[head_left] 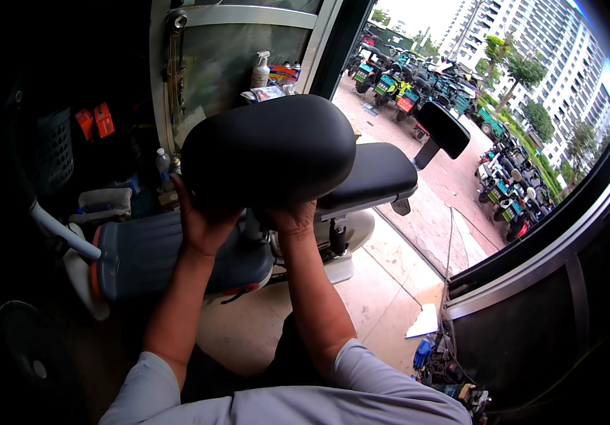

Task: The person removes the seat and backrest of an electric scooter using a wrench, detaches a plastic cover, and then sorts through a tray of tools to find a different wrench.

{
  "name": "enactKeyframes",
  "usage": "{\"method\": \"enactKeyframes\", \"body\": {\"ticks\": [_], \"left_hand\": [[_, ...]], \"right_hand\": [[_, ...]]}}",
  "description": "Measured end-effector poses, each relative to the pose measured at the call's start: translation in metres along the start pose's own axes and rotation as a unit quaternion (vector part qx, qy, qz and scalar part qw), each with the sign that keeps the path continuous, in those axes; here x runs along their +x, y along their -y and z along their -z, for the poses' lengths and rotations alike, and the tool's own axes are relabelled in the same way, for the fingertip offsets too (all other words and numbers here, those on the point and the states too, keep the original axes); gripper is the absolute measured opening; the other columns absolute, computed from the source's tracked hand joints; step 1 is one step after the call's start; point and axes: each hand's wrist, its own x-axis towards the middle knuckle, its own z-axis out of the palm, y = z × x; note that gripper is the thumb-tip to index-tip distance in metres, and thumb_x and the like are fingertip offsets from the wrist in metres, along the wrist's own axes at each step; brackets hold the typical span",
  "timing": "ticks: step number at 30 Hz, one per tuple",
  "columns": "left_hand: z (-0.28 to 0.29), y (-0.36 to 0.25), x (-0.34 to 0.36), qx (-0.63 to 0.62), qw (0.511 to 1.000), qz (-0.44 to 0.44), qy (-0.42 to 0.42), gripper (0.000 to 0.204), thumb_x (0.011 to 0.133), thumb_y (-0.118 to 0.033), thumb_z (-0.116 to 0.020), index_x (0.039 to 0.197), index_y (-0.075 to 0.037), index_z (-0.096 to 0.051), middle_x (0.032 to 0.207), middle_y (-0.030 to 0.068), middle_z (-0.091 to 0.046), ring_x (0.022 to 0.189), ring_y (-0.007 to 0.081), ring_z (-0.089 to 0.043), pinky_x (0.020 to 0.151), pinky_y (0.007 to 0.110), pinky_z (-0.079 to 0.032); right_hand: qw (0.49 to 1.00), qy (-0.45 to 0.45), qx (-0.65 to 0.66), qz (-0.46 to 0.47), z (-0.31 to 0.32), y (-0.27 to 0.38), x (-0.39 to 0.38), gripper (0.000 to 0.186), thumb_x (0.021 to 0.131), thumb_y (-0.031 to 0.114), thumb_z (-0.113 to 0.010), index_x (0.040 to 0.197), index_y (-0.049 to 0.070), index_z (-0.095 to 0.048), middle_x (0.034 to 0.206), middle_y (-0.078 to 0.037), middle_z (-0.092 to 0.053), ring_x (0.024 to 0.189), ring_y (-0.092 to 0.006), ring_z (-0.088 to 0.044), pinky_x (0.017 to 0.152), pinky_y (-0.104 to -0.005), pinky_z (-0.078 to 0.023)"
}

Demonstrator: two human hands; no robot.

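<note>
A rounded black scooter seat (pixel 269 145) is in front of me, over the middle of a scooter. From below on its near left side, my left hand (pixel 204 221) grips it, the thumb raised along the edge and the other fingers hidden underneath. My right hand (pixel 294 217) is closed under the seat's near right side, its fingertips out of sight. Beyond the seat lies the scooter's flat rear seat (pixel 376 172), with an upright black backrest (pixel 446 129) at its end. To the left spreads a dark grey footboard (pixel 145 255).
A white spray bottle (pixel 261 69) stands by the glass door (pixel 230 64). A clear bottle (pixel 163 163) and a folded cloth (pixel 106 202) lie beyond the footboard. Cables and a blue glove (pixel 424 352) sit at lower right. Parked scooters (pixel 418 78) line the paving outside.
</note>
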Motion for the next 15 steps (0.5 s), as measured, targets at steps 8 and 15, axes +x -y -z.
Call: {"method": "enactKeyframes", "body": {"ticks": [8, 15], "left_hand": [[0.002, 0.000, 0.003, 0.032, 0.999, -0.031, -0.014, 0.084, 0.092, -0.065, -0.065, 0.157, -0.016, -0.044, 0.159, 0.0120, -0.047, 0.147, 0.0328, -0.043, 0.122, 0.055, -0.034], [0.002, -0.003, 0.001, 0.056, 0.997, -0.047, -0.022, 0.081, 0.093, -0.060, -0.068, 0.156, -0.015, -0.044, 0.156, 0.0117, -0.051, 0.143, 0.0322, -0.047, 0.119, 0.053, -0.039]], "right_hand": [[0.996, -0.084, -0.017, 0.013, -0.016, -0.006, -0.001, 0.058, 0.099, 0.039, -0.066, 0.147, 0.009, -0.054, 0.147, -0.016, -0.059, 0.139, -0.0350, -0.052, 0.123, -0.0544, -0.034], [0.954, -0.247, -0.168, 0.019, -0.053, -0.013, -0.019, 0.035, 0.103, 0.030, -0.063, 0.128, 0.006, -0.063, 0.113, -0.011, -0.069, 0.084, -0.0218, -0.066, 0.081, -0.0361, -0.056]]}}
